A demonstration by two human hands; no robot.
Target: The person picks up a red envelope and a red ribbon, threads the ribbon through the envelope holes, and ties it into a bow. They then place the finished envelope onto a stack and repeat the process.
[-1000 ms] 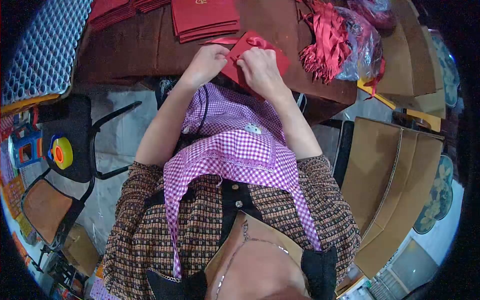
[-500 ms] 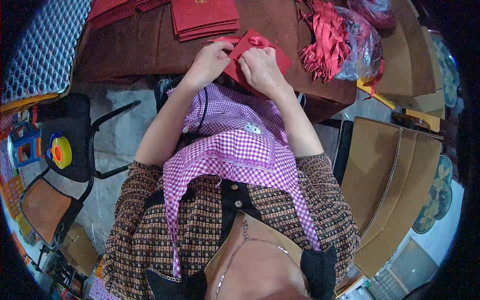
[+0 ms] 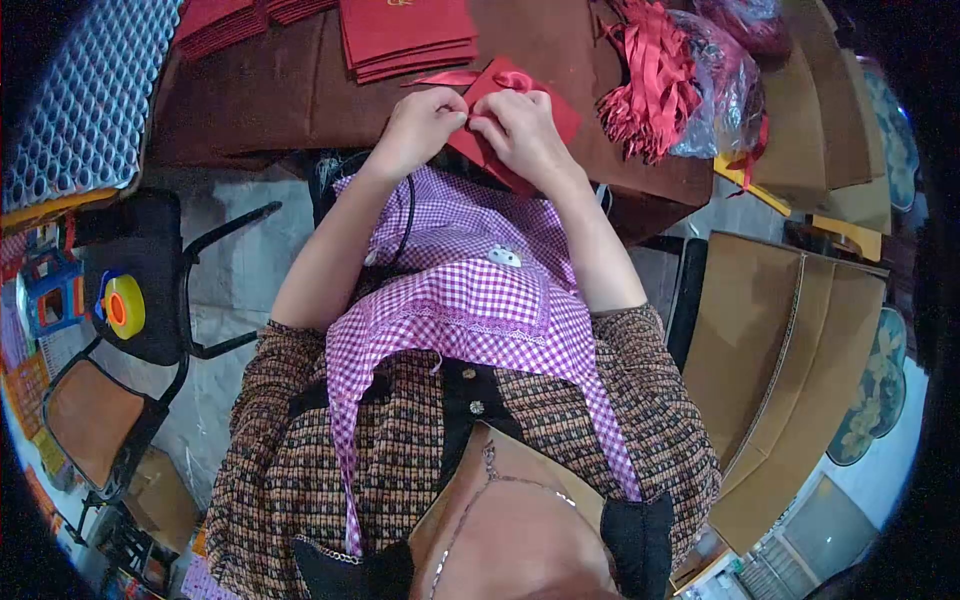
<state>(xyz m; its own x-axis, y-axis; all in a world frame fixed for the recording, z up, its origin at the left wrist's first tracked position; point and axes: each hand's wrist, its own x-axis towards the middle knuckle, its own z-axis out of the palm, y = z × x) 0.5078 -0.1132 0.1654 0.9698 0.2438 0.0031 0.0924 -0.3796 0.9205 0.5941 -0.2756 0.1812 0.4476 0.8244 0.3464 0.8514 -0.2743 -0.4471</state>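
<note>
Our left hand [image 3: 423, 125] and right hand [image 3: 522, 135] curled, fingers at 1 red card [image 3: 560, 115] — grip unclear, by the worktop [image 3: 280, 100] near edge

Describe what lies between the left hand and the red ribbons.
The head view shows the right hand and the flat red item beside the left hand, then bare brown cloth before the ribbons.

Left hand [image 3: 422, 126] and right hand [image 3: 522, 134] closer together, fingers [image 3: 490, 106] nearly meeting
</note>
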